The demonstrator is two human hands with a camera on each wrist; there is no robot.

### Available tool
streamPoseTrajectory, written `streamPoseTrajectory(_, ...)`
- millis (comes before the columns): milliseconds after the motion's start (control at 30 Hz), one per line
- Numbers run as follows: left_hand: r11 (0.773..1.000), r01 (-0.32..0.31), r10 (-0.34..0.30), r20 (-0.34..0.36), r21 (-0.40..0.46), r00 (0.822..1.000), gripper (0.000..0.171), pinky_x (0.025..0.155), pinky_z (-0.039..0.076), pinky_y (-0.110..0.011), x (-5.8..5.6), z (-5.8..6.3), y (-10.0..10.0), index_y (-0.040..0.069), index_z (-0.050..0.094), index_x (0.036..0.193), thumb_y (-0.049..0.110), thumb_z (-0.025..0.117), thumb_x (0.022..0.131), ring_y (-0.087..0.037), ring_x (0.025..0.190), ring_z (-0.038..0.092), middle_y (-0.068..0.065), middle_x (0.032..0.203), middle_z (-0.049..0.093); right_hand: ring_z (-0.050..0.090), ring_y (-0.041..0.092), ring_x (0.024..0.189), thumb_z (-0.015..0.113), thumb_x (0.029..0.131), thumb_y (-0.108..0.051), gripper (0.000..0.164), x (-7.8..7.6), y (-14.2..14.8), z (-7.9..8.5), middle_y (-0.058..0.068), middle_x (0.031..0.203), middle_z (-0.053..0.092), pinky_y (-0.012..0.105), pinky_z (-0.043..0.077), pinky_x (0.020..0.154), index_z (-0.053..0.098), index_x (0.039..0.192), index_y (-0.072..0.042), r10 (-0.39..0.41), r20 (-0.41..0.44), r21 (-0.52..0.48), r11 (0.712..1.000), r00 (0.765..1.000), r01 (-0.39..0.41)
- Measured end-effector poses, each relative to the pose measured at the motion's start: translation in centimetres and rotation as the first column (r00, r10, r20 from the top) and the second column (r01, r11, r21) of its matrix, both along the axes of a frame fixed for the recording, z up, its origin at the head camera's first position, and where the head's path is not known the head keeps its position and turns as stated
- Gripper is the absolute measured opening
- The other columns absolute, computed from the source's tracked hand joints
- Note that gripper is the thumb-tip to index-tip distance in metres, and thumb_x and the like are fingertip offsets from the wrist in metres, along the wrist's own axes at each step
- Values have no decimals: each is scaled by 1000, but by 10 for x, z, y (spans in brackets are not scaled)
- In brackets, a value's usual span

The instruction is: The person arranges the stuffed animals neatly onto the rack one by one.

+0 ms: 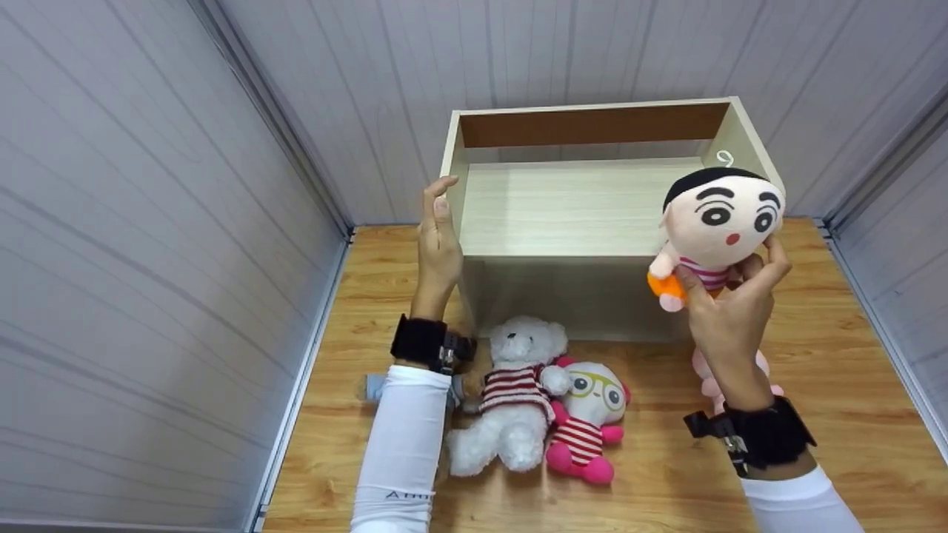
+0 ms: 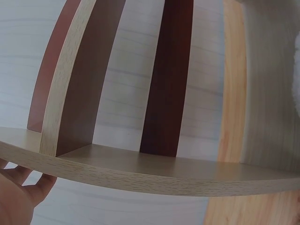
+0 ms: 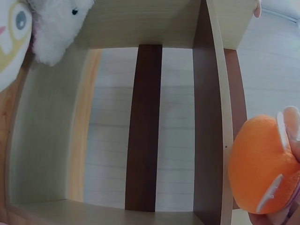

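My right hand [image 1: 733, 318] grips a plush boy doll [image 1: 722, 215] around its body, thumb in front. The doll has black hair, a pink striped top and orange shorts, and its head overlaps the right end of a pale wooden shelf unit [image 1: 563, 215]. In the right wrist view its orange bottom [image 3: 262, 164] faces the camera, beside the shelf edge. My left hand [image 1: 438, 248] touches the outside of the shelf's left side panel. In the left wrist view several fingers of the left hand [image 2: 23, 192] show at that panel's outer face.
A white teddy bear [image 1: 518, 400] in a striped shirt lies on the wooden floor [image 1: 659, 474], with a pink-and-white plush in yellow glasses [image 1: 592, 414] beside it. A pink toy [image 1: 763, 363] lies partly behind my right forearm; something blue [image 1: 374, 386] behind the left. Grey panel walls [image 1: 148, 222] surround the floor.
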State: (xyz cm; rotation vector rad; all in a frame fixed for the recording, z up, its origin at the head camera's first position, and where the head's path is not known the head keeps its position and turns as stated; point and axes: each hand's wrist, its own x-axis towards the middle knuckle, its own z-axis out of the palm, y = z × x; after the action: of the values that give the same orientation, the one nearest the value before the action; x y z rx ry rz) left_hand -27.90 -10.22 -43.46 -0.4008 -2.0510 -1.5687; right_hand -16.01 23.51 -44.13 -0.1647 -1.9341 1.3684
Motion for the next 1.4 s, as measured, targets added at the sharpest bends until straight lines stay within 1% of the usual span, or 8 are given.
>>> streamPoseTrajectory(267, 1000, 17, -17, -12, 17, 1000, 62, 122, 29, -41, -1, -2, 1, 15, 48, 144, 57, 17, 109, -17, 149, 38, -3, 152, 50, 59, 14, 101, 89, 79, -19, 93, -19, 5, 9, 11, 131, 65, 20, 47, 77, 30, 151, -18, -4, -57, -47, 999, 998, 1)
streamPoseTrajectory(433, 1000, 13, -13, -10, 0, 1000, 65, 123, 28, -41, -2, -1, 1, 14, 48, 143, 59, 17, 108, -17, 149, 38, -4, 150, 52, 61, 15, 109, 88, 80, -15, 93, -31, 6, 9, 9, 135, 62, 20, 52, 87, 28, 152, -15, 11, -75, -79, 997, 997, -17)
streamPoseTrajectory(700, 1000, 13, -13, -4, 11, 1000, 60, 123, 29, -42, -1, 1, 1, 14, 48, 143, 54, 19, 110, -17, 149, 38, -5, 151, 51, 60, 16, 118, 87, 81, -12, 90, -53, 6, 13, 9, 142, 58, 24, 52, 99, 29, 149, -10, -8, -117, -47, 999, 993, 2)
streamPoseTrajectory(833, 1000, 16, -16, -16, 26, 1000, 54, 123, 29, -41, -1, 0, 1, 13, 49, 142, 47, 20, 111, -18, 149, 39, -6, 150, 52, 59, 17, 122, 83, 83, -7, 77, -64, 7, 11, 12, 139, 57, 26, 48, 106, 32, 140, -7, -20, -116, -24, 1000, 993, 18)
streamPoseTrajectory(900, 1000, 16, -15, -20, 26, 1000, 52, 122, 29, -40, -1, 0, 1, 13, 49, 142, 44, 21, 112, -18, 148, 40, -5, 149, 53, 60, 17, 118, 81, 86, -8, 64, -67, 8, 9, 13, 131, 59, 24, 46, 105, 35, 131, -5, -49, -97, -3, 999, 994, 49)
streamPoseTrajectory(1000, 1000, 15, -15, -19, 21, 1000, 52, 122, 30, -41, 0, 0, 2, 13, 49, 142, 44, 21, 112, -19, 148, 40, -5, 149, 53, 58, 20, 106, 80, 88, -16, 53, -69, 9, 5, 16, 115, 58, 26, 44, 93, 43, 122, 1, -119, -53, 64, 990, 992, 122)
streamPoseTrajectory(1133, 1000, 24, -24, -6, 14, 1000, 54, 123, 29, -41, 0, 0, 3, 14, 48, 143, 47, 20, 111, -18, 149, 38, -5, 151, 50, 51, 27, 95, 82, 88, -25, 52, -69, 11, 1, 15, 103, 53, 31, 37, 84, 55, 116, 10, -164, -49, 160, 973, 985, 170)
streamPoseTrajectory(1400, 1000, 13, -13, 1, 10, 1000, 54, 122, 30, -43, -1, -1, 2, 15, 48, 144, 49, 19, 111, -17, 149, 38, -3, 152, 50, 49, 35, 97, 77, 92, -26, 43, -70, 12, -9, 18, 104, 47, 45, 40, 86, 55, 106, 8, -125, -26, 236, 963, 992, 127)
